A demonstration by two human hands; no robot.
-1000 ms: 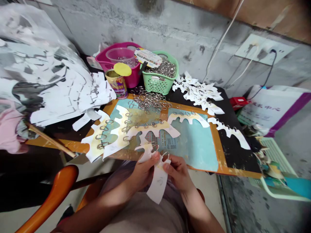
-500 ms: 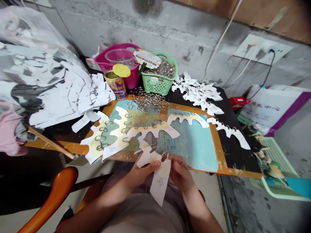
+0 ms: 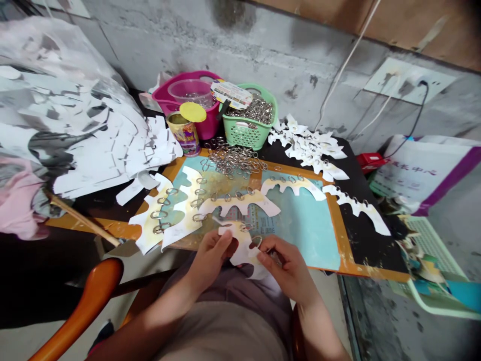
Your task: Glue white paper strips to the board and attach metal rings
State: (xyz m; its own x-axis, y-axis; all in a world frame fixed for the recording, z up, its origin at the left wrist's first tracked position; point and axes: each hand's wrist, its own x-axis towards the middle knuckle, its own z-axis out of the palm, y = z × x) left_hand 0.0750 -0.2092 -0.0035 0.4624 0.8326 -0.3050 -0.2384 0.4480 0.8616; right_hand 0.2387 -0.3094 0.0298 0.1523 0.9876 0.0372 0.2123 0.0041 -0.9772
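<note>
R hand [image 3: 280, 258] has rm over blue sheet [image 3: 310, 230]; ring pile [image 3: 236, 161], then green basket [image 3: 246, 134], block far L.

Reads "长中心" on the white bag [image 3: 423, 174], frame right; too blurred on the can [image 3: 187, 136], left of centre.

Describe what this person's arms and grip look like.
The left grip and right grip are bare human hands, without gloves. Both forearms are uncovered; no sleeves, watch, cables or markings show. A greyish-brown top is worn.

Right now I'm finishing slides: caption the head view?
Left hand and right hand hold one ringed white cutout; loose metal rings lie beyond.
</note>
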